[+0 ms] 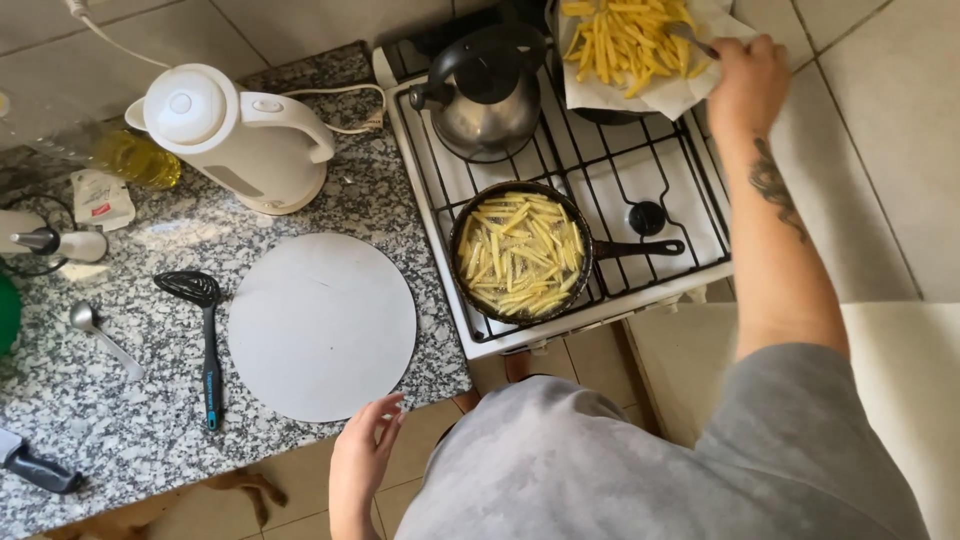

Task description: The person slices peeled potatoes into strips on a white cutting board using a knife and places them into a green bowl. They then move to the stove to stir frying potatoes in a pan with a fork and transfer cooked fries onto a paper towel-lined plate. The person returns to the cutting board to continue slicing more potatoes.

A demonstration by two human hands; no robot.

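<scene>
Over the stove, right hand point(747, 80) grips a utensil point(692, 40) pointing up-left; left hand point(362, 462) open.

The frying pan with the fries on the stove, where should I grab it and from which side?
Grip the frying pan by its long black handle, near the far end. It sticks out level toward the right of the stove, so come from the right, closest to the right hand. That probably keeps fingers away from the rim and the fries in their oil.
</scene>
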